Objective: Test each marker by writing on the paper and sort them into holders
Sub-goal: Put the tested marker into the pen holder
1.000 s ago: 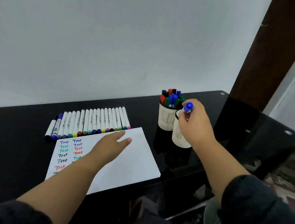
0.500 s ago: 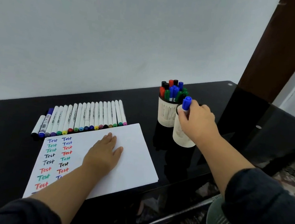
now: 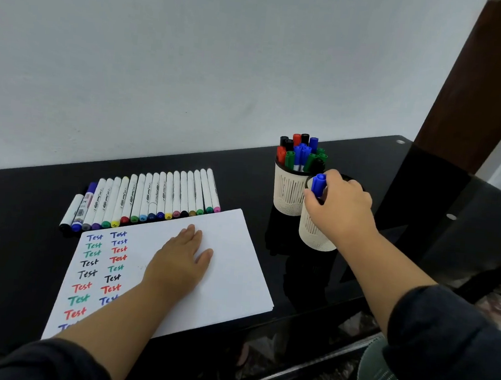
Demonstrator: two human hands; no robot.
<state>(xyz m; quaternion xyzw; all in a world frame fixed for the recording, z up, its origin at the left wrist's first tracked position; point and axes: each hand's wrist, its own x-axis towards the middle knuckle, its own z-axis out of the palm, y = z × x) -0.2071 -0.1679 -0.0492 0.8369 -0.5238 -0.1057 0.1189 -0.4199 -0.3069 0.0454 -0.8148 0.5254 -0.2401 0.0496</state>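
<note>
A glossy black table (image 3: 275, 167) stands against a plain white wall (image 3: 195, 48), with a dark wooden post (image 3: 479, 88) at the right. On the table lies a white paper (image 3: 230, 264) with two columns of the word "Test" in blue, green, red and black. The left hand (image 3: 181, 259) rests flat on it, fingers straight. Just behind the paper lies a row of white-barrelled markers (image 3: 151, 199), side by side. To the right stand two white mesh holders: the far holder (image 3: 287, 193) is full of capped markers, and the near holder (image 3: 312, 234) touches it. The right hand (image 3: 340, 209) pinches a blue-capped marker (image 3: 318, 183) upright at the near holder's mouth.
</note>
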